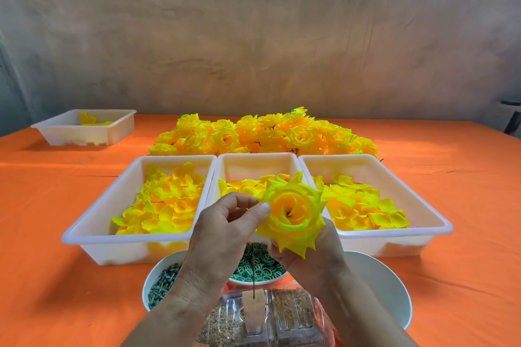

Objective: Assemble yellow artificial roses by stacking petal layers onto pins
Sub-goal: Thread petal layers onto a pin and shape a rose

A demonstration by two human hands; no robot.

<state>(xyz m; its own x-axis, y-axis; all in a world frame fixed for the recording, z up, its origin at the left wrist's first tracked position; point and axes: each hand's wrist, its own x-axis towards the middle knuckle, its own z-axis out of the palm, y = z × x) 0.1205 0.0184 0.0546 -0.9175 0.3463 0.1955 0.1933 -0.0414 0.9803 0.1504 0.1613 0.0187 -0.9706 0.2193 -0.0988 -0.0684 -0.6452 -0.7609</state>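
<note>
Head view: left hand [225, 222] is pinching the outer petal edge of the yellow rose [293, 214]; right hand [307, 259] is gripping it from beneath, over the middle tray [259, 155]. Layers are looking complete, so prob. final seating. Next move is likely calling for one of the green rings [267, 269] w/ a steady grip, then the finished pile [253, 135].

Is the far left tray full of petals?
No, the far left tray holds only a few petals, and they lie toward its back.

Yellow rose [293, 213] in right hand [308, 258], left hand [225, 229] fingers [260, 210] at its edge, before petal trays [259, 155].
</note>
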